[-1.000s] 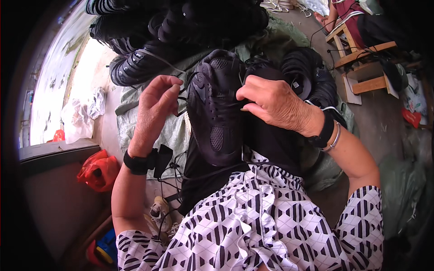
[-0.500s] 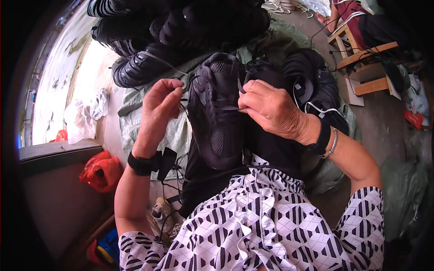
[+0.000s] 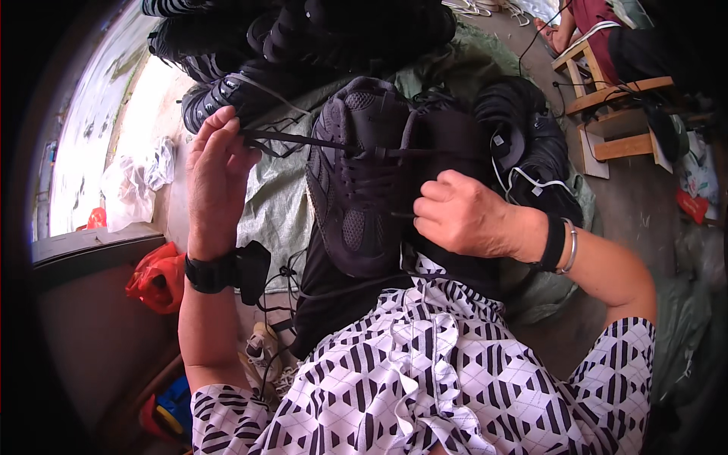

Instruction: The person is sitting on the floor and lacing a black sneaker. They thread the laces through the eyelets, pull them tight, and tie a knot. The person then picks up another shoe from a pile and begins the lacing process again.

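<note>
A black sneaker [image 3: 371, 163] rests on my lap, its toe toward me and its laces crossing the tongue. Up at the left, my left hand [image 3: 218, 178] pinches a black shoelace [image 3: 303, 139], which runs almost straight from the upper eyelets. My right hand [image 3: 474, 216] is closed just right of the toe; a dark lace end pokes out by its fingers, though the grip itself is mostly hidden. Another dark strand crosses from the shoe toward the right, above that hand.
Many black shoes [image 3: 334, 38] are piled beyond my lap, and more black shoes [image 3: 523, 136] lie to the right on green woven sheeting [image 3: 277, 193]. A wooden stool [image 3: 618, 148] and a seated person are at the far right. Red plastic bag [image 3: 159, 277] lies left.
My left hand has moved up and left, drawing the lace out across the gap. My right hand has dropped from the upper eyelets toward the toe, and its fingers have curled in.
</note>
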`<move>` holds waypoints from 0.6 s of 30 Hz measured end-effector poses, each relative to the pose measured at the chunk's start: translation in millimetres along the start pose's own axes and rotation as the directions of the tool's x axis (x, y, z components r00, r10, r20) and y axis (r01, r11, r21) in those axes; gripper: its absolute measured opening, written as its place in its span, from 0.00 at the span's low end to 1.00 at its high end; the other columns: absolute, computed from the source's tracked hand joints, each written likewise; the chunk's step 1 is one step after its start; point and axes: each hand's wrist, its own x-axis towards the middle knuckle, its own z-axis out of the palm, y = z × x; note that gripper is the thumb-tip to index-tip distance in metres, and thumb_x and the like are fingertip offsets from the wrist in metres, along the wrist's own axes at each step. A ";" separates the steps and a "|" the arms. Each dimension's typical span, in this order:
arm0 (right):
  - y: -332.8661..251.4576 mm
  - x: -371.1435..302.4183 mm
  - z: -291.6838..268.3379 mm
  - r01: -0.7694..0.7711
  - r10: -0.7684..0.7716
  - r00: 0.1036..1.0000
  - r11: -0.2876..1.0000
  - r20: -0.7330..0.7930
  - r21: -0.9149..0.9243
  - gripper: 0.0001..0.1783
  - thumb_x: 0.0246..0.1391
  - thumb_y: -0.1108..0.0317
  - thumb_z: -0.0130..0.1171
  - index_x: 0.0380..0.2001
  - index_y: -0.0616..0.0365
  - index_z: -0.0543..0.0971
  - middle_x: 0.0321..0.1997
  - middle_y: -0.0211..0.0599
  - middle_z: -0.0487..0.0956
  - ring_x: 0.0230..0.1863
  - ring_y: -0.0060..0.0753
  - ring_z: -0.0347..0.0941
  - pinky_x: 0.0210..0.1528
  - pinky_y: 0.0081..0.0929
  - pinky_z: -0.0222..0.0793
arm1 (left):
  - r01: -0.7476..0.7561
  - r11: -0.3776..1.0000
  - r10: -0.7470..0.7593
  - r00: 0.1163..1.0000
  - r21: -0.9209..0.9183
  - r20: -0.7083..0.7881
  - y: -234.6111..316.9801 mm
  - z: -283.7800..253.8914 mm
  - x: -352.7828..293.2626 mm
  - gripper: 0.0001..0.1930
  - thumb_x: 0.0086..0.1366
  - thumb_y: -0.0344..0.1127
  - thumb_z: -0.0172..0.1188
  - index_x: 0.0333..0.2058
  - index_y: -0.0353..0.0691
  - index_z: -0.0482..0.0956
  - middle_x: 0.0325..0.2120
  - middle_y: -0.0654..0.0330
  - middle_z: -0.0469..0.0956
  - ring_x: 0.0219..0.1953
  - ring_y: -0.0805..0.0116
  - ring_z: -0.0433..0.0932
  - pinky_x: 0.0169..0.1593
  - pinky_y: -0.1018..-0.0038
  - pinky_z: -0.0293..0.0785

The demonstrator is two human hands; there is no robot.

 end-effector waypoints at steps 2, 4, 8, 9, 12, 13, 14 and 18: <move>-1.0 0.5 -8.8 -0.251 0.322 0.929 0.910 -0.184 0.329 0.07 0.40 0.79 0.59 0.27 0.60 0.78 0.26 0.33 0.71 0.26 0.32 0.70 0.27 0.25 0.66 | -0.049 0.992 0.050 0.999 0.120 -0.005 -0.8 7.8 -5.9 0.08 0.68 0.30 0.53 0.44 0.40 0.76 0.23 0.75 0.67 0.24 0.87 0.64 0.30 0.84 0.68; 9.0 11.2 -22.9 -0.485 0.693 0.678 0.672 -0.245 0.559 0.07 0.50 0.78 0.61 0.35 0.62 0.80 0.29 0.34 0.75 0.25 0.20 0.72 0.26 0.22 0.68 | -0.046 0.981 0.042 0.999 0.190 0.029 -1.6 11.2 -11.6 0.09 0.68 0.31 0.53 0.45 0.40 0.75 0.22 0.75 0.65 0.23 0.87 0.62 0.30 0.84 0.67; 9.4 18.1 -11.4 -0.608 0.741 0.671 0.534 0.021 0.587 0.12 0.50 0.69 0.65 0.36 0.62 0.78 0.31 0.43 0.78 0.33 0.45 0.77 0.34 0.31 0.72 | -0.103 0.947 0.070 0.991 0.305 0.115 -5.2 12.1 -12.1 0.09 0.68 0.32 0.54 0.45 0.39 0.74 0.23 0.75 0.66 0.23 0.86 0.62 0.31 0.85 0.66; 6.8 18.8 -4.2 -0.582 0.744 0.667 0.551 -0.036 0.599 0.10 0.50 0.68 0.65 0.33 0.62 0.79 0.26 0.41 0.78 0.29 0.36 0.76 0.32 0.28 0.71 | -0.108 0.946 0.093 0.994 0.307 0.064 -6.4 10.1 -10.8 0.09 0.68 0.31 0.54 0.45 0.39 0.74 0.25 0.74 0.67 0.24 0.86 0.63 0.31 0.85 0.66; 17.6 8.9 -15.4 -0.651 0.832 0.540 0.314 0.131 0.691 0.08 0.50 0.69 0.65 0.28 0.63 0.79 0.21 0.35 0.76 0.23 0.24 0.72 0.28 0.23 0.68 | -0.104 0.959 0.111 0.994 0.264 -0.010 -9.6 -8.1 0.2 0.09 0.66 0.30 0.56 0.45 0.39 0.75 0.31 0.70 0.72 0.27 0.85 0.68 0.32 0.85 0.68; 22.7 2.8 -12.9 -0.580 0.817 0.570 0.324 0.088 0.747 0.07 0.51 0.69 0.64 0.25 0.62 0.80 0.17 0.28 0.74 0.21 0.14 0.68 0.25 0.17 0.64 | -0.123 0.951 0.126 0.992 0.283 0.009 -16.2 -13.1 -1.0 0.09 0.66 0.30 0.56 0.44 0.39 0.75 0.31 0.70 0.72 0.28 0.85 0.68 0.32 0.85 0.68; 22.3 -1.2 -17.6 -0.596 0.807 0.552 0.207 0.209 0.776 0.07 0.52 0.69 0.64 0.26 0.62 0.80 0.18 0.24 0.74 0.20 0.12 0.67 0.24 0.15 0.63 | -0.143 0.943 0.141 0.990 0.301 0.029 -21.4 -15.7 -2.4 0.09 0.66 0.30 0.56 0.44 0.38 0.75 0.30 0.70 0.72 0.28 0.85 0.68 0.32 0.85 0.68; 20.8 -33.1 -16.8 -0.565 0.823 0.512 0.109 0.244 0.818 0.07 0.53 0.69 0.63 0.27 0.61 0.81 0.19 0.23 0.75 0.18 0.10 0.65 0.20 0.13 0.60 | -0.105 0.893 0.082 0.994 0.438 0.070 -45.0 -29.4 1.8 0.08 0.67 0.31 0.55 0.43 0.38 0.75 0.30 0.68 0.73 0.28 0.85 0.69 0.32 0.86 0.67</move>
